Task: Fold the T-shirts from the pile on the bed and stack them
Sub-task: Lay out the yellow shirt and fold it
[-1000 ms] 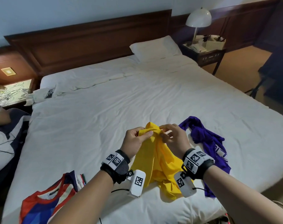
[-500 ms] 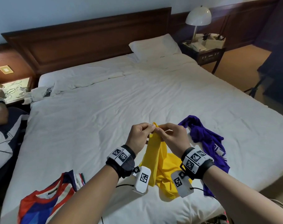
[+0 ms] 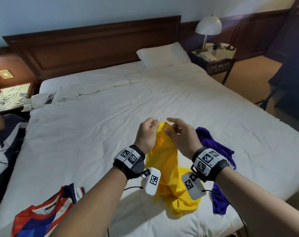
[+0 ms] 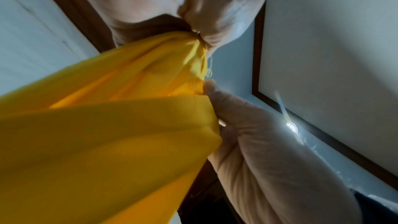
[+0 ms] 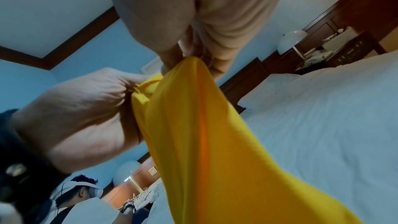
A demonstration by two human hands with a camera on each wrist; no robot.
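A yellow T-shirt [image 3: 169,168] hangs bunched from both hands above the near edge of the bed [image 3: 94,134], and its lower end lies crumpled on the sheet. My left hand [image 3: 154,124] pinches the shirt's top edge [image 4: 189,43] between thumb and curled fingers. My right hand [image 3: 169,130] sits close beside it and pinches the same top fold [image 5: 189,59], with its other fingers lifted. A crumpled purple T-shirt [image 3: 217,151] lies just right of my right wrist. A red, blue and white T-shirt [image 3: 39,218] lies flat at the near left corner.
A pillow [image 3: 162,55] rests by the wooden headboard [image 3: 94,45]. A white garment [image 3: 42,100] lies at the bed's far left edge. A nightstand with a lamp [image 3: 208,26] stands on the right. Another person [image 3: 1,137] sits at the left, beside a cluttered bedside table [image 3: 8,98].
Both hands have lifted the yellow shirt higher, so more of it hangs off the sheet. The right hand's outer fingers have opened out while it keeps its pinch.
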